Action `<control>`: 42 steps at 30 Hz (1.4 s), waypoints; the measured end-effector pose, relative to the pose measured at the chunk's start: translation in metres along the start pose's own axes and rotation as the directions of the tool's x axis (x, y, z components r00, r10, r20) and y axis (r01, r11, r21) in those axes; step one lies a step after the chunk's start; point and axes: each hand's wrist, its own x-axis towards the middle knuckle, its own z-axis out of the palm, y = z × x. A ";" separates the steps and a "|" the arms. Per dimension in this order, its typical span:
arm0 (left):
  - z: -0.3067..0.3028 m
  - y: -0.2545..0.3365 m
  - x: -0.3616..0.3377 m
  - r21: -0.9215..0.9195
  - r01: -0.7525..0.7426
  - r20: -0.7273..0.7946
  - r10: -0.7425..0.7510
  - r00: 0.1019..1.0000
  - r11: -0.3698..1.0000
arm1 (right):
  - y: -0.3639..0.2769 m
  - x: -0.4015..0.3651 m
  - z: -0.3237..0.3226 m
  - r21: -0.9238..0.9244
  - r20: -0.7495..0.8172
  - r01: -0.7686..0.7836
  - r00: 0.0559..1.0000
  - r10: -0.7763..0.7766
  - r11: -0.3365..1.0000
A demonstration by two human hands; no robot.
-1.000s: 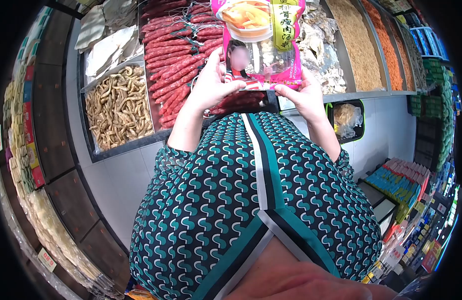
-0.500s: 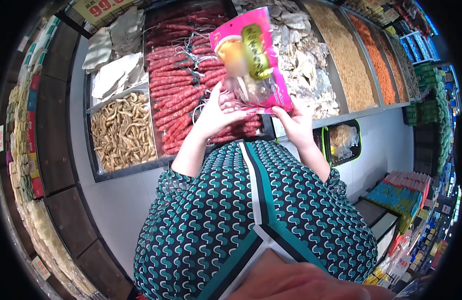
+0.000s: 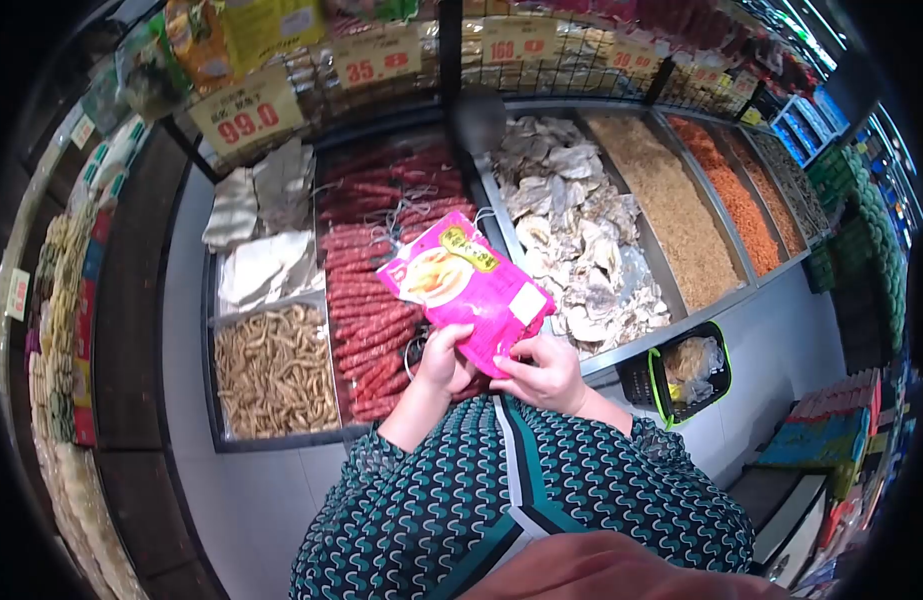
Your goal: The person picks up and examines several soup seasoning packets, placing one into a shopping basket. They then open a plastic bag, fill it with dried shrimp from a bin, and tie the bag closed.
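Observation:
A bright pink packet (image 3: 471, 290) with a food picture and a white label is held in front of my body, above the bin of red sausages (image 3: 366, 345). My left hand (image 3: 447, 360) grips its lower left edge, thumb on the front and fingers behind. At the lower right corner, my right hand (image 3: 539, 372) pinches the packet with thumb and fingers. The packet tilts, its top toward the upper left.
Around the sausages lie dried brown pieces (image 3: 273, 372), white sheets (image 3: 268, 268), pale dried flakes (image 3: 571, 230), tan grains (image 3: 671, 210) and orange bits (image 3: 731, 190). A black basket (image 3: 693, 380) with green trim stands at right. Price signs (image 3: 248, 110) hang behind.
The packet has come down and closer to my body, and now shows its other, labelled side. Both hands have lowered with it, and my right hand pinches its corner. The view has tilted up.

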 end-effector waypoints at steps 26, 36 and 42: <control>0.058 -0.055 0.036 0.635 -0.100 -0.067 0.184 0.981 0.766 | 0.243 0.013 -0.102 0.908 0.205 -0.407 0.644 0.737 0.102; 0.063 -0.080 0.015 0.559 -0.167 -0.284 0.377 0.882 0.812 | 0.371 0.188 -0.247 0.919 -0.196 -0.068 0.776 0.600 0.389; 0.072 -0.096 0.023 0.551 -0.209 -0.300 0.425 0.854 0.808 | 0.416 0.265 -0.271 0.909 -0.210 -0.028 0.830 0.517 0.415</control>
